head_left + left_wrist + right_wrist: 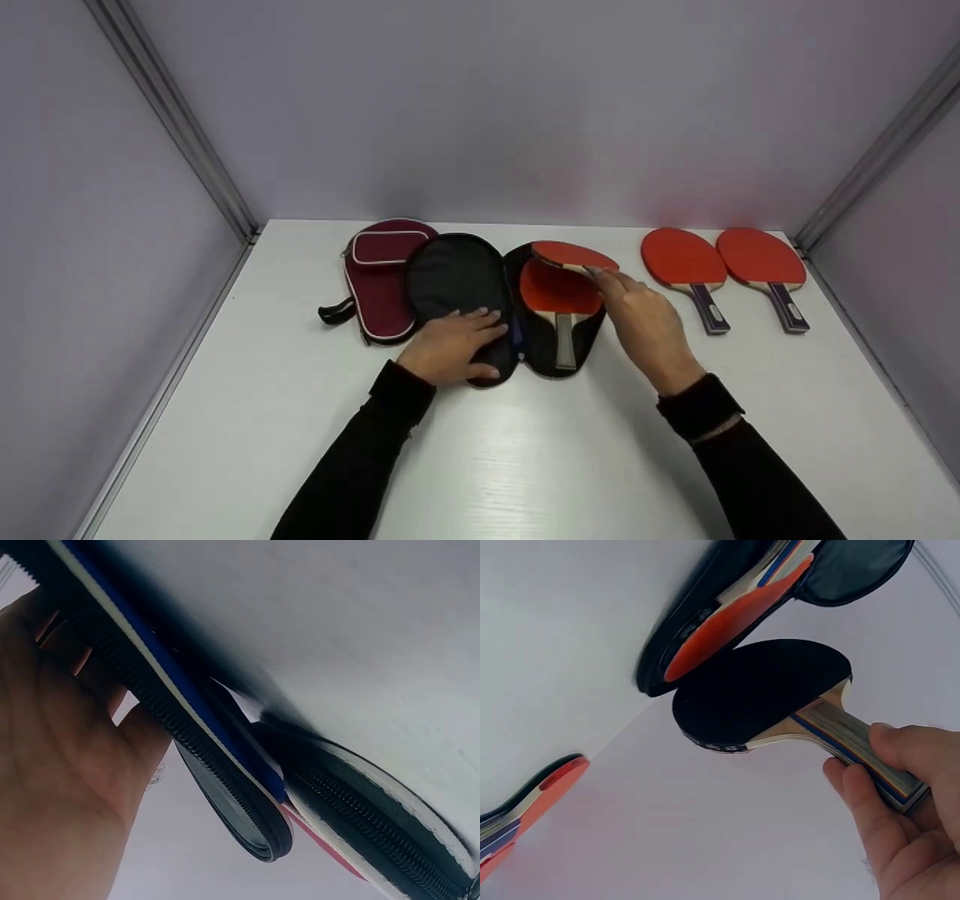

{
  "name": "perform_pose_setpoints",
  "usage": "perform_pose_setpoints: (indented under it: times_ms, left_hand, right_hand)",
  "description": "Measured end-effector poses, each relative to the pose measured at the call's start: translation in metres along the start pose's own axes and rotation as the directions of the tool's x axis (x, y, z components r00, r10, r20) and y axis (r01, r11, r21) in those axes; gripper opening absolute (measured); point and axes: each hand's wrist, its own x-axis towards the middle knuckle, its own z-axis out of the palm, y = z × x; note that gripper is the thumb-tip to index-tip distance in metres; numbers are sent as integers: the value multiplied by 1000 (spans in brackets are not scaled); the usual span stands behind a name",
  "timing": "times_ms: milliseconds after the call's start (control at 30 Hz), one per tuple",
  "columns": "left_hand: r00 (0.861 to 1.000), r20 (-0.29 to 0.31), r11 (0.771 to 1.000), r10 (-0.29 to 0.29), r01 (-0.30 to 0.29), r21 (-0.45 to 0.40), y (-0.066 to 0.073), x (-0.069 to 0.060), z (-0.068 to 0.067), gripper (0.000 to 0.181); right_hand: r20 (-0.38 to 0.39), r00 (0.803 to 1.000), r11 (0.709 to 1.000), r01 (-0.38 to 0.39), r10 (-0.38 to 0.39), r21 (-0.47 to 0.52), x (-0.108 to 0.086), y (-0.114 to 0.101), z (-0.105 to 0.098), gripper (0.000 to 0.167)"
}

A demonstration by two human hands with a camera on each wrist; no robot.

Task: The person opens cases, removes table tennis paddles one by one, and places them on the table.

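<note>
A black zippered paddle case (455, 271) lies spread open near the middle of the table. My left hand (456, 346) rests on its left half with the fingers extended. In the right half lies a table tennis paddle (555, 291), red face up, handle toward me. Just above it my right hand (646, 328) grips a second table tennis paddle (574, 253) by the handle. That one is tilted, red on top, and the right wrist view shows its black underside (761, 694). In the left wrist view the case's zipper edge (161, 709) runs beside my palm.
A maroon paddle case (386, 300) with white piping and a black strap (337, 311) lies at the left, partly under the open case. Two red paddles (682, 256) (761, 256) with dark handles lie at the right. Walls stand behind and at both sides.
</note>
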Motion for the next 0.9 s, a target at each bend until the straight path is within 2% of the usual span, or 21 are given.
perform_pose_setpoints:
  times_ms: [333, 633, 900]
  left_hand:
    - [1000, 14, 1000, -16, 16, -7, 1, -1, -2, 78]
    - [999, 39, 999, -23, 24, -28, 0, -1, -3, 79]
    - [998, 51, 998, -26, 29, -50, 0, 0, -2, 79]
  right_hand:
    - [-102, 994, 997, 52, -47, 54, -14, 23, -12, 39]
    - [-81, 996, 998, -23, 28, 59, -25, 34, -33, 39]
    - [-107, 994, 998, -25, 31, 66, -36, 45, -52, 44]
